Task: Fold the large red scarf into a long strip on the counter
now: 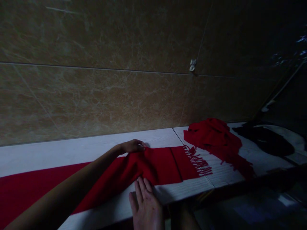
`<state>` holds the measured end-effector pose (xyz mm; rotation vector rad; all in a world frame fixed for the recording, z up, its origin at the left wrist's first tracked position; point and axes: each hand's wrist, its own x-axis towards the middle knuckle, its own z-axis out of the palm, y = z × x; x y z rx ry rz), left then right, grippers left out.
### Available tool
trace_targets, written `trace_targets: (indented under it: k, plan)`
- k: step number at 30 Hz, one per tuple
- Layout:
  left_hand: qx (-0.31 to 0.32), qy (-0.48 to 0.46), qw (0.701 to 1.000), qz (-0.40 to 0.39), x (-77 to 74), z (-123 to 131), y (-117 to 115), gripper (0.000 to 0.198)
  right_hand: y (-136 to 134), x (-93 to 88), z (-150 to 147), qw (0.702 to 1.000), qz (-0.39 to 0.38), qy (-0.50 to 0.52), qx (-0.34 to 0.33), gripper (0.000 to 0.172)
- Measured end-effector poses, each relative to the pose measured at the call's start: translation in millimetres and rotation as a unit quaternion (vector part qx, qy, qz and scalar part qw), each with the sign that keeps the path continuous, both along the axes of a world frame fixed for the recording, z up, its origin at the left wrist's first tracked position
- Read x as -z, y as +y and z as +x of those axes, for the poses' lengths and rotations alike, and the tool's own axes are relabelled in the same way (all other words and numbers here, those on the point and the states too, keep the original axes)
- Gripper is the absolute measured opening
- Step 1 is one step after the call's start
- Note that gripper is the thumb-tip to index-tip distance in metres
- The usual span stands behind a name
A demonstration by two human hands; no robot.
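A long red scarf (158, 166) with a fringed end (198, 161) lies stretched along a white table (72, 150). My left hand (131, 147) reaches over it and pinches its far edge near the wall, fingers closed on the cloth. My right hand (145, 204) rests flat at the near edge of the scarf, fingers stretched out and touching the fabric. A fold runs through the scarf between the two hands.
A second red scarf (216, 140) lies crumpled at the right on the table. A dark cloth (266, 139) lies further right. A brown marbled wall (120, 80) runs behind the table. The floor at the lower right is dark.
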<state>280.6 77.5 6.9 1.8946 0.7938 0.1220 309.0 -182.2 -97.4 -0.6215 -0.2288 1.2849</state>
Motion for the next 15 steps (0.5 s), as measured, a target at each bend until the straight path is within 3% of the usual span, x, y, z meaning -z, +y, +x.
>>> trace_targets:
  k: [3,5,6,7,9,10,11,13,15]
  plan:
    - [-0.017,0.016,0.998,0.064,6.2,1,2,0.043,-12,-19.2,19,0.997,-0.001,-0.046,-0.060,0.049]
    - [-0.015,0.022,0.996,0.091,7.4,0,1,0.043,-14,-41.6,55,0.987,0.000,-0.147,-0.066,0.047]
    - [-0.012,0.024,0.995,0.099,7.2,-1,0,0.045,-12,-53.6,79,0.970,-0.006,-0.242,-0.037,0.045]
    - [-0.009,0.025,0.994,0.106,6.6,-2,-1,0.047,-8,-65.1,105,0.930,-0.020,-0.365,0.026,0.045]
    - [-0.008,0.025,0.993,0.115,4.5,-4,-2,0.052,8,-83.8,158,0.786,-0.075,-0.592,0.158,0.046]
    - [-0.010,0.024,0.993,0.119,3.2,-5,-3,0.056,17,-90.3,181,0.700,-0.129,-0.683,0.162,0.047]
    - [-0.013,0.024,0.992,0.122,1.6,-6,-5,0.059,27,-94.9,199,0.619,-0.180,-0.754,0.123,0.044]
    - [-0.029,0.018,0.991,0.130,-2.3,-11,-12,0.067,45,-99.2,219,0.561,-0.219,-0.795,0.071,0.038]
    - [-0.071,-0.001,0.981,0.180,-6.7,-22,-25,0.069,58,-99.1,217,0.531,-0.231,-0.814,0.054,0.035]
